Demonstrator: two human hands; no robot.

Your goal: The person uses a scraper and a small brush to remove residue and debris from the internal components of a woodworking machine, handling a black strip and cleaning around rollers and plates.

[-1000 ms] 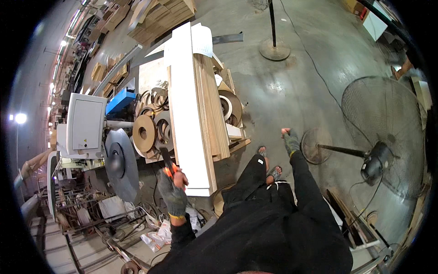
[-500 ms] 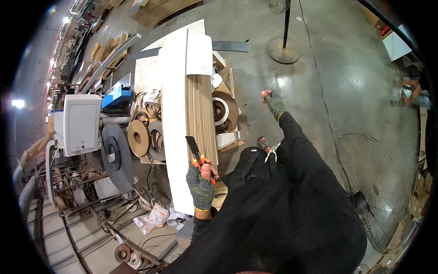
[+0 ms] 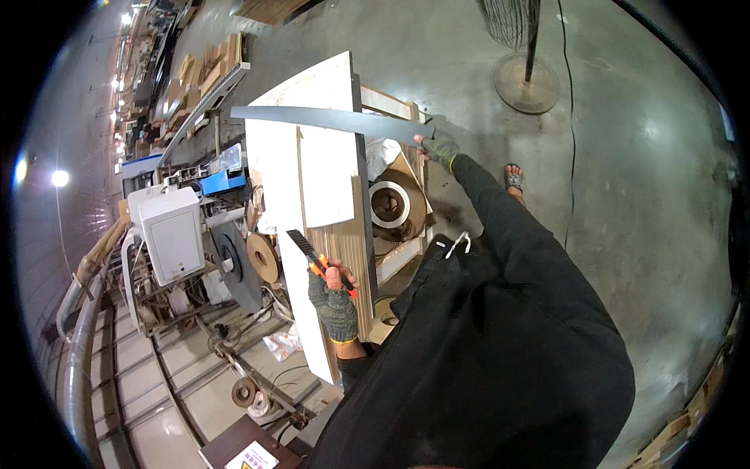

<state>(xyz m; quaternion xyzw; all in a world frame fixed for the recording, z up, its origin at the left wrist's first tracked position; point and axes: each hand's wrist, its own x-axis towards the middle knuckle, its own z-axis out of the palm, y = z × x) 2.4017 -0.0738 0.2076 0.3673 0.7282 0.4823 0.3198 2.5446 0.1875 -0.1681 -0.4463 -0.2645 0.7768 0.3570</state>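
My left hand (image 3: 334, 303), in a grey knit glove with bare fingertips, is closed around a black and orange hand tool (image 3: 312, 258) with a ridged black end. It is held over the stacked boards (image 3: 344, 289), whose layered edges show, near a long white panel (image 3: 312, 344). To the far right, my gloved right hand (image 3: 441, 148) grips the right end of a long, flat grey strip (image 3: 336, 119). This strip lies across the white panels (image 3: 269, 180) on the stack and sticks out past their left edge. The right fingers are partly hidden by the strip.
Rolls of banding (image 3: 391, 205) lie beside the stack on the right. On the left stand a white machine (image 3: 173, 234), a grey disc reel (image 3: 237, 266) and a blue bin (image 3: 223, 182). A fan stand (image 3: 526, 84) and a cable (image 3: 570, 141) are on the floor at right.
My right hand has reached left and taken hold of the grey strip's end. The strip now lies over the panels. My left hand still holds the tool. The view has shifted.
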